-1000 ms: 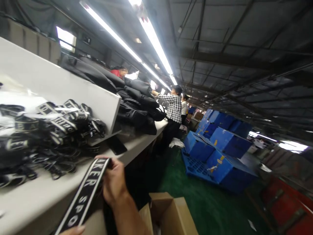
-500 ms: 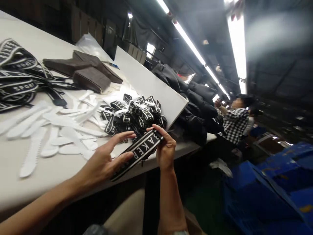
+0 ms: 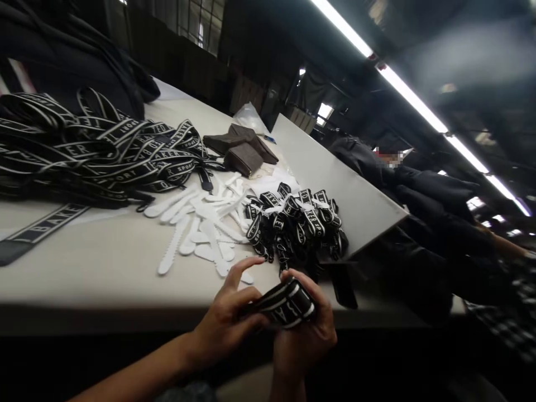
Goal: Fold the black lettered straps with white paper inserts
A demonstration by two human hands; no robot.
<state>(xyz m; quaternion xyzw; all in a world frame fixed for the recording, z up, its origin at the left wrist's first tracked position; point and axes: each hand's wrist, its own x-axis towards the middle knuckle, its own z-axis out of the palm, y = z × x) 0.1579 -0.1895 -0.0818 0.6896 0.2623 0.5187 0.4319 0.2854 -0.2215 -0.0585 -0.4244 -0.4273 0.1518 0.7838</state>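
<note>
Both hands hold one black strap with white lettering (image 3: 281, 304), folded up into a short bundle just in front of the table edge. My left hand (image 3: 228, 321) pinches its left end with thumb and fingers, the forefinger raised. My right hand (image 3: 307, 329) is curled round its right end from below. Just beyond them on the pale table (image 3: 92, 268) lies a heap of folded black-and-white strap bundles (image 3: 295, 223) tied with white strips.
Loose white plastic strips (image 3: 201, 223) lie left of the heap. A big pile of long unfolded straps (image 3: 87, 153) fills the table's left. Brown pouches (image 3: 243, 151) and a white board (image 3: 335, 184) sit further back, dark jackets (image 3: 427, 223) to the right.
The view swung left and down onto the table. The strap, stretched out long between my hands before, is now folded into a short bundle, and my hands have come close together.
</note>
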